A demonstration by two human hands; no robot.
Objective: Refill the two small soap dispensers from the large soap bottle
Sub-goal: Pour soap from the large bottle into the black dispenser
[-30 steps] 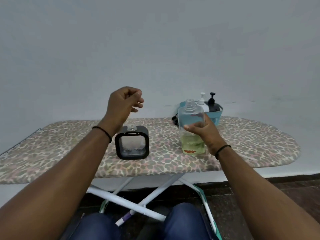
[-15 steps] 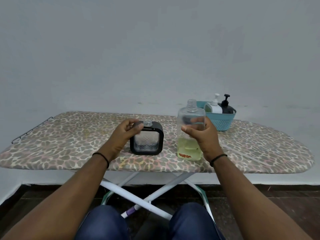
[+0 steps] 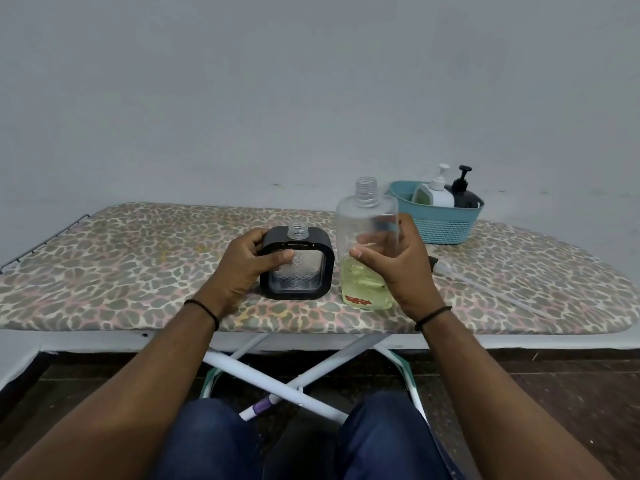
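A square black-framed soap dispenser (image 3: 301, 275) with a clear body and an uncapped neck stands upright on the ironing board (image 3: 121, 265). My left hand (image 3: 247, 263) grips its left side, thumb across the front. Right of it stands the large clear soap bottle (image 3: 363, 237), uncapped, with yellow-green soap in its lower third. My right hand (image 3: 394, 261) holds that bottle around its middle from the right.
A teal basket (image 3: 443, 225) at the back right holds a white pump bottle (image 3: 438, 190) and a black pump bottle (image 3: 462, 190). A removed pump with a long clear tube (image 3: 485, 289) lies on the board right of my right hand. The board's crossed legs stand in front of my knees.
My left hand came down from mid-air and took hold of the black dispenser's left side. My right hand has stayed on the large bottle. The camera view shifted.
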